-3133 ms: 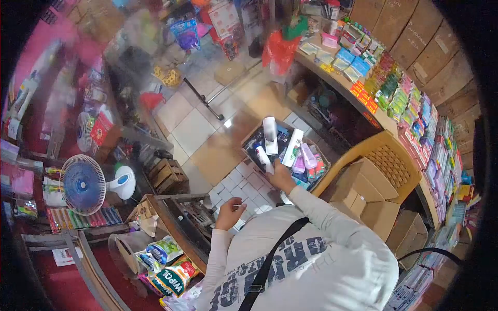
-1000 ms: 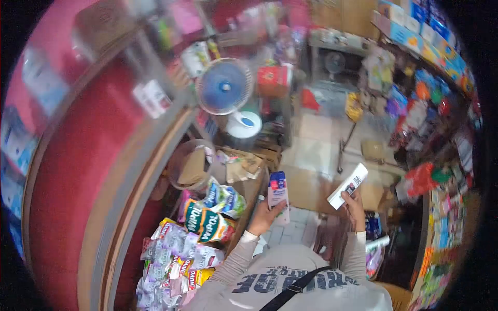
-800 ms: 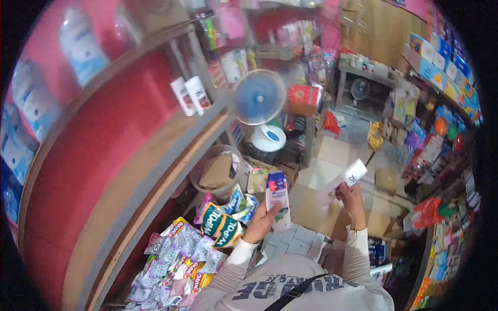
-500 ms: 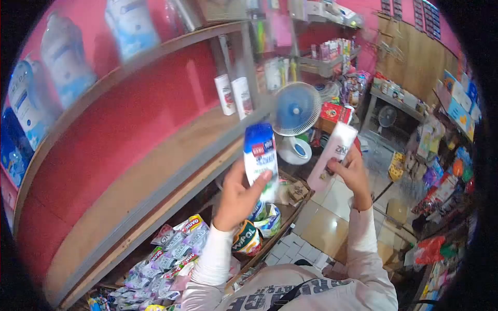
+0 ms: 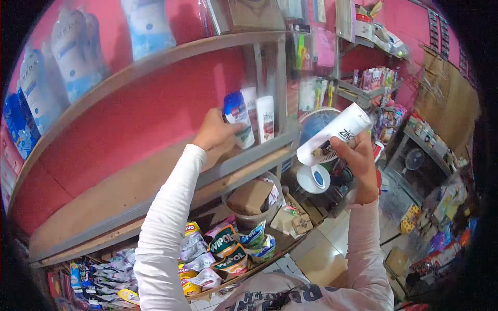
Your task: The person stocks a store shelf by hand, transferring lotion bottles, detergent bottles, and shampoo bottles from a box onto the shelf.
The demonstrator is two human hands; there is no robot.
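Person stocking a shop shelf, one bottle in each hand.

L hand (image 5: 213, 130) up at the wooden shelf (image 5: 129, 181), fingers clamped round a blue-capped bottle (image 5: 237, 118); bottle upright, base at or just above the shelf board, can't tell if it's touching. It sits just beside two white tubes (image 5: 259, 116) standing upright on the same shelf, nearer tube partly hidden behind it. R hand (image 5: 358, 160) held out in mid-air, well apart from the shelf, closed on a white ZINC bottle (image 5: 334, 133), tilted, cap end up-right, in front of a blue-and-white fan (image 5: 314, 150). Big blue-white refill bottles (image 5: 78, 52) on the shelf above. Lower ledge: WIPOL pouches (image 5: 225, 249) and sachet packs, round tub holding a brown box (image 5: 251, 197).
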